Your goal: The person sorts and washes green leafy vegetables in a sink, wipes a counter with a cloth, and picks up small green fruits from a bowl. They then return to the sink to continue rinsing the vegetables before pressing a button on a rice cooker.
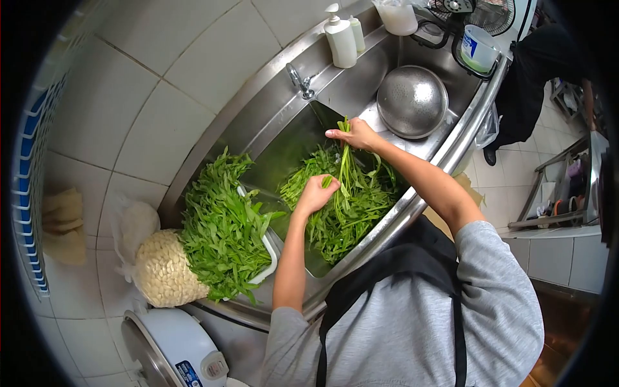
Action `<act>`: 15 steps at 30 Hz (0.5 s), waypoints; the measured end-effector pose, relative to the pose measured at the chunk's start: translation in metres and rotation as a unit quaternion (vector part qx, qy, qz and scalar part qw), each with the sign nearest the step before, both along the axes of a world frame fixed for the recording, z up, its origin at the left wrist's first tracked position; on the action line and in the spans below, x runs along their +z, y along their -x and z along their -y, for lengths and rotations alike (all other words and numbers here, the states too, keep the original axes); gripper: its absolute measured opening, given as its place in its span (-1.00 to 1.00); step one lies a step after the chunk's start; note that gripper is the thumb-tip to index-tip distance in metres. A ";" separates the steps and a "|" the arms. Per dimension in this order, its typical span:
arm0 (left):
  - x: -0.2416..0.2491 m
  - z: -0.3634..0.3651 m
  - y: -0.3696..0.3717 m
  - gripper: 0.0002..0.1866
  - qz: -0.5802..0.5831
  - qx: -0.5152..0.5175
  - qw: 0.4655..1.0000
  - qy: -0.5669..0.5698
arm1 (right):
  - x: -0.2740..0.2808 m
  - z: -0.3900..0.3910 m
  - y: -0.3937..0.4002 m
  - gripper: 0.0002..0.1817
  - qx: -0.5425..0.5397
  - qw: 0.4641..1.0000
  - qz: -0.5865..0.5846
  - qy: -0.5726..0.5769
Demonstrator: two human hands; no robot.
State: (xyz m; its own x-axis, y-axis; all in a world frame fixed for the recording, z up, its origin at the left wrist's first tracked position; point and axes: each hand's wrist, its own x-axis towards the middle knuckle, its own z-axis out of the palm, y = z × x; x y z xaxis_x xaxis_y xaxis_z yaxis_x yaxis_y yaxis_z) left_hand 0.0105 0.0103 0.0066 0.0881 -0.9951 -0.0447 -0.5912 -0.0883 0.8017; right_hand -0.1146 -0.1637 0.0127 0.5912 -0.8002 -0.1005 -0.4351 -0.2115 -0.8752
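Long-stemmed leafy greens [351, 222], like water spinach, fill the sink basin [258, 174] with water around them. My right hand [356, 135] is closed around a small bunch of stems [346, 169], held upright above the basin. Lower and to the left, my left hand [317, 193] pinches at stems of the same greens, its fingertips partly hidden among them. Left of the basin, a large heap of greens [222, 226] is piled on a white tray [269, 253], its leaves hanging over the rim.
A metal bowl [412, 102] lies upside down on the right. Near the tap [300, 82] stands a pump bottle [340, 40]. A bag of pale pieces [169, 267] and a rice cooker [184, 348] are at left. A person's dark-clothed leg [525, 90] shows at upper right.
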 end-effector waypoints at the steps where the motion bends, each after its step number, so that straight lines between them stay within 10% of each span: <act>1: 0.002 0.000 0.000 -0.75 -0.017 0.007 0.999 -0.039 | 0.002 -0.002 -0.002 -0.31 -0.007 1.000 -0.007 -0.014; 11: -0.017 0.005 0.006 -0.85 -0.301 0.089 0.947 -0.072 | 0.008 -0.019 -0.014 -0.30 -0.072 0.996 -0.042 -0.007; 15: -0.035 0.006 -0.005 -0.76 -0.245 0.227 0.941 -0.053 | 0.012 -0.029 -0.014 -0.37 -0.080 0.995 0.061 0.001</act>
State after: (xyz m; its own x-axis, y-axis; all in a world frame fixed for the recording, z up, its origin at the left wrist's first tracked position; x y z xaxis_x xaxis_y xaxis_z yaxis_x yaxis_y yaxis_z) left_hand 0.0155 0.0038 -0.0288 0.4466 -0.8474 -0.2871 -0.0344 -0.3369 0.9409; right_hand -0.1008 -0.1342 0.0246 0.4639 -0.8852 -0.0348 -0.3543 -0.1494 -0.9231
